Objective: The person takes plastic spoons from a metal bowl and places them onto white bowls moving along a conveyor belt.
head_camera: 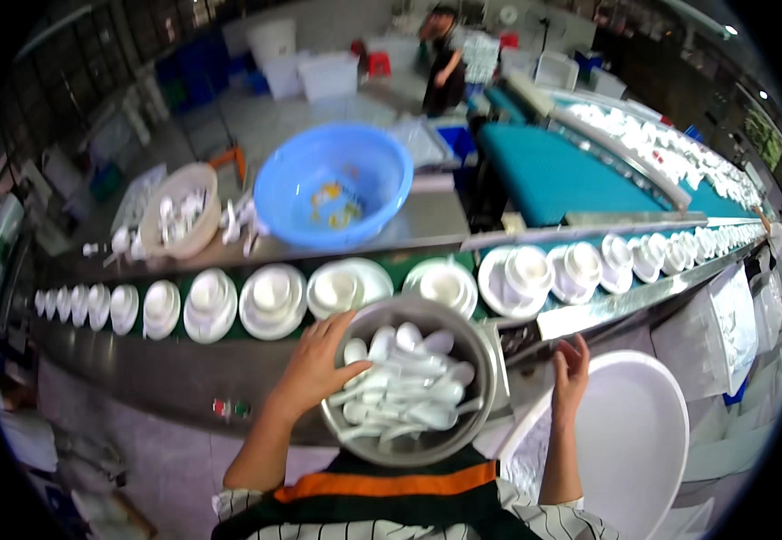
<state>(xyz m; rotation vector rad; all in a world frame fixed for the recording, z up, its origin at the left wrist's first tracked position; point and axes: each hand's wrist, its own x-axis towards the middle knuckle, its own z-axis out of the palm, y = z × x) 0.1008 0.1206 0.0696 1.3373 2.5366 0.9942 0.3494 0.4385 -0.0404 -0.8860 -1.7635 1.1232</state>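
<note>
A round metal bowl (489, 378) full of white soup spoons (411, 385) stands at the edge of the steel counter, right before me. My left hand (320, 364) lies on the bowl's left rim, its thumb reaching inside over the spoons. My right hand (571, 364) is raised to the right of the bowl, fingers slightly bent and apart, holding nothing that I can see. Just beyond the bowl, a green conveyor belt (398, 260) carries a long row of stacked white dishes, among them a plate with a small bowl (273, 297) on it.
Across the belt stand a blue basin (290, 202) with some scraps inside and a pale basin (209, 202) of spoons. A large white tub (641, 432) is at my right. A wide teal conveyor (553, 169) lies beyond. One person (443, 67) stands in the back.
</note>
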